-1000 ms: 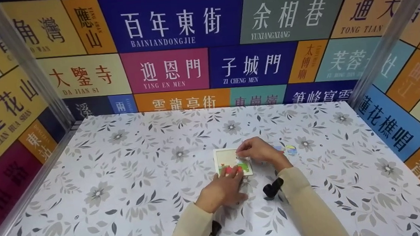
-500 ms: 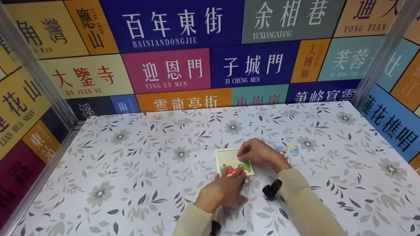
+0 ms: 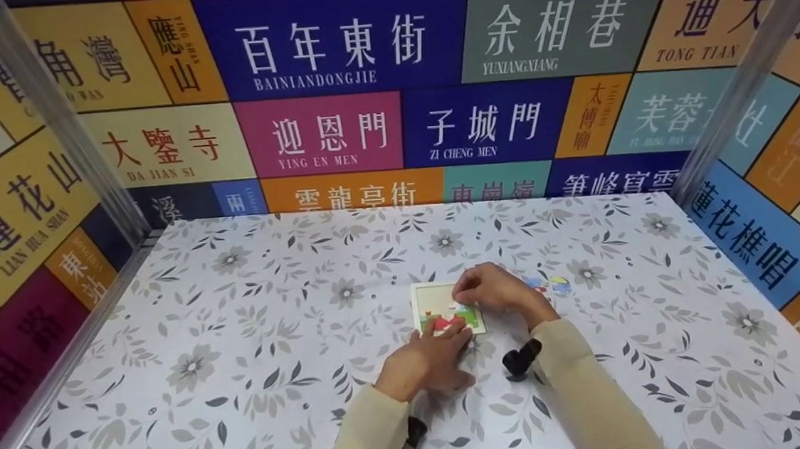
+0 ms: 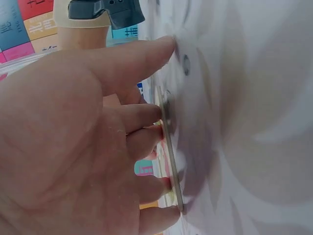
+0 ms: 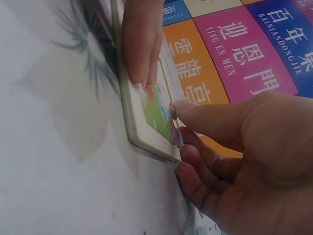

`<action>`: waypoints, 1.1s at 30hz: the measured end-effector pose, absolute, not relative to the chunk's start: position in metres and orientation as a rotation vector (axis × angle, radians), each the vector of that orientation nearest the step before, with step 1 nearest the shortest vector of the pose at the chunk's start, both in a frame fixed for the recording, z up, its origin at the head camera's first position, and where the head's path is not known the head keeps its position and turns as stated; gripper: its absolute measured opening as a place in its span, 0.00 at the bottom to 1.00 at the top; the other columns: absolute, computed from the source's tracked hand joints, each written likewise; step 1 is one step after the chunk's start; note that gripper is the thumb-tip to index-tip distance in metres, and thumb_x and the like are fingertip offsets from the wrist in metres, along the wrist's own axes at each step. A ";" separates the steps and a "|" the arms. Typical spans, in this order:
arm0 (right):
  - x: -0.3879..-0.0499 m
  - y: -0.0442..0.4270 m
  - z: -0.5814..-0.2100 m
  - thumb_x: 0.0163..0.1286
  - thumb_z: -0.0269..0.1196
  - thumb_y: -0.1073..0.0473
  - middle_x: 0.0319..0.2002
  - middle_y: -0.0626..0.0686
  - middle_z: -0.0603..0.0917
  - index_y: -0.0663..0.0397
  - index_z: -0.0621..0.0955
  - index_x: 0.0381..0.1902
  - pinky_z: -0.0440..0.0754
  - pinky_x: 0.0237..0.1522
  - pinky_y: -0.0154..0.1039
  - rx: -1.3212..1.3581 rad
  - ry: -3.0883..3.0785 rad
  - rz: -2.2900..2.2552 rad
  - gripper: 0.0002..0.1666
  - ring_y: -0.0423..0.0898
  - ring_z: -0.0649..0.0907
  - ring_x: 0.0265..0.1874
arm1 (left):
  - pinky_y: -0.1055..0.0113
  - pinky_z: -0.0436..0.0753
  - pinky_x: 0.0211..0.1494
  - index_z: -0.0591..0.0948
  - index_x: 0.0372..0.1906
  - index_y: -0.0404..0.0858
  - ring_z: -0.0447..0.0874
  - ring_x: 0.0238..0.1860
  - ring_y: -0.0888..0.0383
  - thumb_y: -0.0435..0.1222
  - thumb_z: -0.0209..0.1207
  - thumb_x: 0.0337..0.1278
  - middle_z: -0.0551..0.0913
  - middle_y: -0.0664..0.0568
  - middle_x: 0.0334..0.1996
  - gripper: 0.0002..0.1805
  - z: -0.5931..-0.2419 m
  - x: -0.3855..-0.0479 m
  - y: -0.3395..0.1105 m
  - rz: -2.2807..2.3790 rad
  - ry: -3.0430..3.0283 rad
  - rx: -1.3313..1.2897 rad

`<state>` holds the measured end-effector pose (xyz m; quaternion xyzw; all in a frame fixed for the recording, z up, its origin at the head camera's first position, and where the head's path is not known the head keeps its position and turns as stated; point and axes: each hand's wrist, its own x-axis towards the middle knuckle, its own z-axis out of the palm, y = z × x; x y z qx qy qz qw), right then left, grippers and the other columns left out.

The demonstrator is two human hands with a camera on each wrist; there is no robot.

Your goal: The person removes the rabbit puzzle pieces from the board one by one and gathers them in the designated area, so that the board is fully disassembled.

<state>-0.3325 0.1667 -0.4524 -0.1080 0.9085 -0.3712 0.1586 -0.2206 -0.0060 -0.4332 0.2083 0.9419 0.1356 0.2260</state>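
Note:
A small square puzzle board (image 3: 435,294) with a pale frame lies on the table, its lower part filled with green and red picture pieces. My left hand (image 3: 425,365) rests its fingertips on the board's near edge and the red part; in the left wrist view the fingers (image 4: 146,139) lie fairly straight along the thin board edge. At the board's right side, my right hand (image 3: 502,291) pinches a small puzzle piece (image 5: 177,133) between thumb and fingers, against the green part (image 5: 155,115). Much of that piece is hidden by the fingertips.
Several loose colourful pieces (image 3: 560,285) lie on the table just right of my right hand, partly hidden by it. The flowered tablecloth (image 3: 270,299) spreads all around. Behind stands a wall of coloured signs (image 3: 329,44), with clear posts at both back corners.
Both hands stay at the board with almost no movement. The fingers of my left hand have shifted slightly over the red part.

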 end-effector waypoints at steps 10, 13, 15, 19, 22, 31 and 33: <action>-0.329 0.173 -0.449 0.67 0.66 0.65 0.39 0.56 0.88 0.59 0.86 0.40 0.77 0.44 0.35 -0.439 2.583 -1.140 0.05 0.42 0.80 0.36 | 0.46 0.52 0.82 0.60 0.79 0.52 0.46 0.82 0.43 0.50 0.63 0.62 0.55 0.60 0.81 0.42 -0.433 -0.218 -0.002 0.335 2.618 0.574; -0.328 0.177 -0.446 0.67 0.66 0.65 0.39 0.56 0.88 0.60 0.86 0.40 0.76 0.40 0.34 -0.456 2.580 -1.177 0.05 0.41 0.80 0.34 | 0.46 0.53 0.82 0.60 0.79 0.51 0.46 0.82 0.43 0.50 0.63 0.63 0.55 0.60 0.81 0.42 -0.432 -0.218 -0.002 0.327 2.626 0.565; -0.328 0.179 -0.444 0.68 0.66 0.63 0.40 0.54 0.88 0.57 0.87 0.40 0.76 0.41 0.34 -0.435 2.599 -1.188 0.05 0.41 0.80 0.35 | 0.46 0.53 0.82 0.60 0.79 0.52 0.46 0.82 0.43 0.50 0.63 0.63 0.55 0.60 0.81 0.42 -0.433 -0.218 -0.002 0.329 2.628 0.555; -0.327 0.190 -0.436 0.70 0.65 0.61 0.43 0.55 0.88 0.56 0.86 0.43 0.80 0.44 0.35 -0.420 2.663 -1.249 0.07 0.43 0.83 0.40 | 0.47 0.51 0.82 0.59 0.79 0.51 0.46 0.82 0.44 0.50 0.63 0.63 0.54 0.60 0.81 0.42 -0.433 -0.217 -0.002 0.339 2.620 0.552; -0.323 0.209 -0.428 0.71 0.65 0.61 0.44 0.59 0.88 0.58 0.86 0.45 0.83 0.46 0.40 -0.406 2.706 -1.268 0.09 0.46 0.86 0.41 | 0.47 0.51 0.83 0.59 0.79 0.51 0.45 0.82 0.44 0.50 0.62 0.64 0.54 0.60 0.81 0.42 -0.433 -0.217 -0.002 0.344 2.615 0.558; -0.314 0.291 -0.420 0.71 0.64 0.62 0.44 0.61 0.88 0.64 0.85 0.46 0.82 0.47 0.41 -0.331 2.726 -1.124 0.11 0.40 0.83 0.38 | 0.46 0.51 0.82 0.60 0.78 0.51 0.46 0.82 0.43 0.49 0.63 0.63 0.55 0.59 0.81 0.41 -0.434 -0.215 -0.003 0.369 2.630 0.561; -0.312 0.304 -0.423 0.70 0.65 0.61 0.42 0.59 0.88 0.64 0.85 0.46 0.80 0.44 0.38 -0.295 2.727 -1.102 0.12 0.39 0.82 0.36 | 0.46 0.50 0.82 0.60 0.79 0.51 0.45 0.82 0.43 0.49 0.63 0.63 0.55 0.59 0.81 0.41 -0.433 -0.216 -0.003 0.367 2.630 0.563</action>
